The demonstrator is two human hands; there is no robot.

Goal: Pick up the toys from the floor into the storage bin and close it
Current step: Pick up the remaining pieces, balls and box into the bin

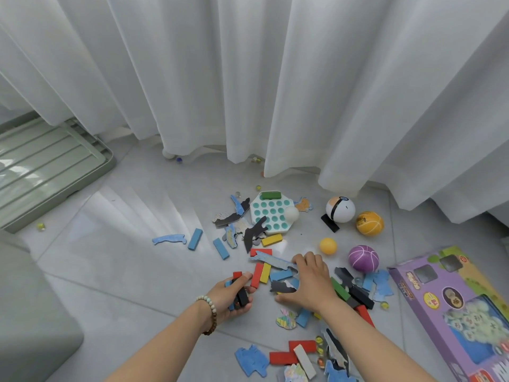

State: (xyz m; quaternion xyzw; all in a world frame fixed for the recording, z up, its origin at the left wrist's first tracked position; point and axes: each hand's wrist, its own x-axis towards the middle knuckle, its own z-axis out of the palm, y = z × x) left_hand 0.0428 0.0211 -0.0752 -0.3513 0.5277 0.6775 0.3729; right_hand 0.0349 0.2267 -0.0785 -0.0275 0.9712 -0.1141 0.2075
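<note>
Closest to me, at the bottom edge, two red blocks [292, 354] lie with a white block [304, 361] across them, a blue puzzle piece [252, 359] to their left and a few marbles [319, 351] just beside them. Above that I see the left hand [234, 296], a bead bracelet [210, 312] on its wrist, its fingers curled round a bundle of blocks [241, 295] in black, red and blue, held just off the floor. The right hand [311, 282] lies palm down with fingers spread over the middle of the toy pile, fingertips on a long blue puzzle strip [272, 261]; I cannot tell whether anything is caught under the palm. A red and yellow pair of blocks [261, 272] lies between the two hands. At the right a purple toy box [451, 307] lies flat. At the lower left edge sits a rounded grey-green shape [33, 312]; I cannot tell whether it is the bin. Farther out are a purple ball [363, 257], a small orange ball [328, 245], an orange basketball [369, 223], a white ball with a black band [340, 209] and a white board with teal holes [271, 213], a green block [271, 194] on top. Two blue blocks [195, 239] lie apart to the left. Far left, a pale green ribbed lid [49, 166] lies on the floor by the white curtain [248, 78].
</note>
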